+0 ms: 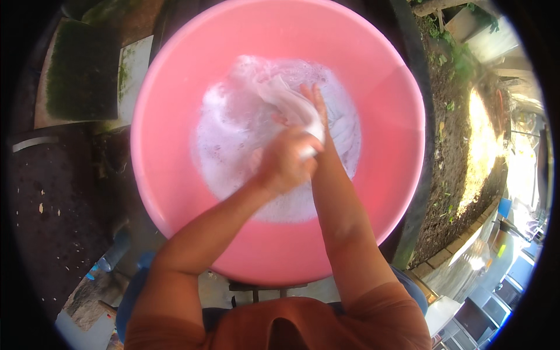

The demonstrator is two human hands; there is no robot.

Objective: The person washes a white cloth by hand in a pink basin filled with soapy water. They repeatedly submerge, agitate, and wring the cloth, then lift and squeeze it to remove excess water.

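Note:
A large round pink plastic basin [175,105] holds soapy, foamy water [227,162]. My left hand [288,159] is closed around a bunched part of a wet white cloth [291,98] over the middle of the basin. The cloth runs from that hand up and left into the foam. My right hand [318,103] lies just right of the cloth, its fingers stretched out and pointing away from me, its forearm beside the left fist. More white cloth [343,127] lies in the water on the right. Motion blurs the left hand, and the cloth hides part of the right.
A clear plastic bottle [107,262] lies on the ground at the lower left. Mossy slabs [81,70] are at the upper left. A dark beam [418,131] runs close along the basin's right side, with a soil bed [446,166] and a brick edging [439,258] beyond.

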